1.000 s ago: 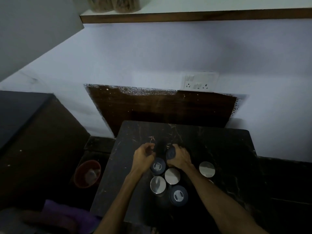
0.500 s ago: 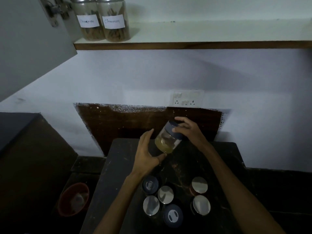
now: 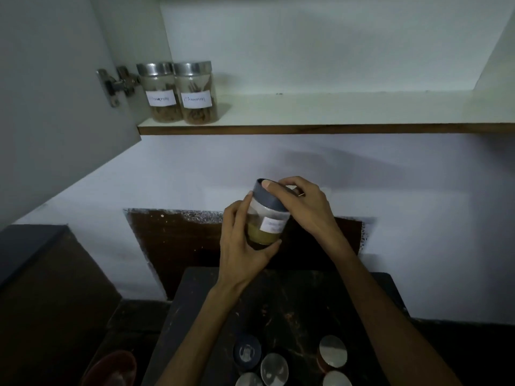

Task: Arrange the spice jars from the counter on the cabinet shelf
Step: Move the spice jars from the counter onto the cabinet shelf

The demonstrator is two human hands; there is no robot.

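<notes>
Gripping blue-lidded spice jar [image 3: 266, 218]: L hand [image 3: 242, 246] at base, R hand [image 3: 303, 207] on lid; cinnamon jars [image 3: 181, 93] occupy cabinet shelf [image 3: 334, 112] left end.

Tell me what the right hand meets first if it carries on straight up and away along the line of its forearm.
The right hand already grips the dark lid of the jar. Beyond that, probably the bare white wall below the shelf, though depth is unclear.

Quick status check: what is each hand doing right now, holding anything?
Left hand: closed around the body of the spice jar, held above the counter.
Right hand: closed on the same jar's dark lid.
</notes>
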